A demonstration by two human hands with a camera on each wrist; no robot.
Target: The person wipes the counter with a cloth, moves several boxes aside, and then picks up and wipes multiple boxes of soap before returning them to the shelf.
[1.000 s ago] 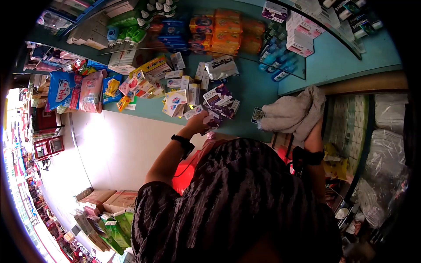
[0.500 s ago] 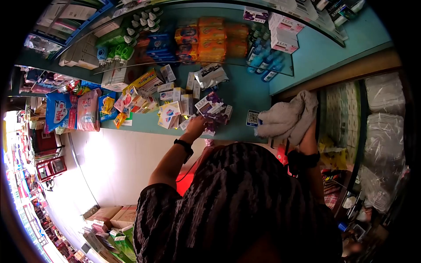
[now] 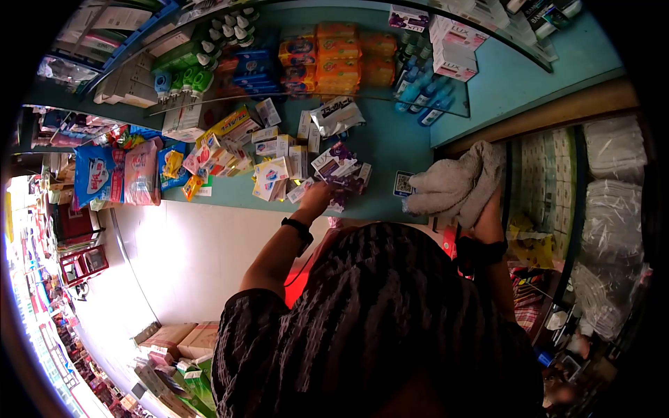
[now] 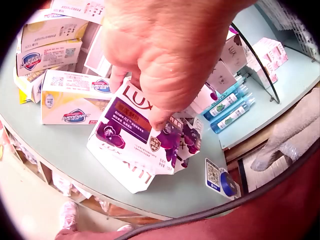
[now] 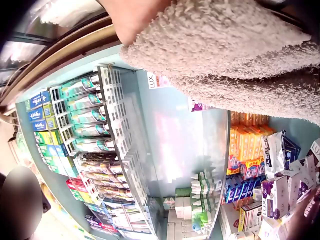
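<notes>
In the left wrist view my left hand (image 4: 167, 55) pinches a white and purple LUX box (image 4: 132, 130), the thumb on its printed face. Another LUX box (image 4: 120, 167) lies beneath it, and more are behind. The head view has my left hand (image 3: 317, 200) at the counter's front edge, beside the LUX pile (image 3: 334, 164). A grey towel (image 3: 449, 184) covers my right hand, whose fingers are hidden. Above the same towel (image 5: 225, 45) in the right wrist view, only skin near the wrist (image 5: 132, 17) shows. Safeguard boxes (image 4: 75, 100) lie left of the LUX boxes.
A QR card (image 3: 403, 183) lies on the counter (image 3: 387, 202) left of the towel. Behind stand orange packs (image 3: 338, 59), blue bottles (image 3: 435, 110) and a glass shelf edge. Bagged goods (image 3: 143, 174) sit at the left; wrapped stacks (image 3: 613, 216) are at the right.
The head view has shifted. My left hand stays by the LUX boxes, with small changes in the hand and box position. The towel remains over my right hand.
</notes>
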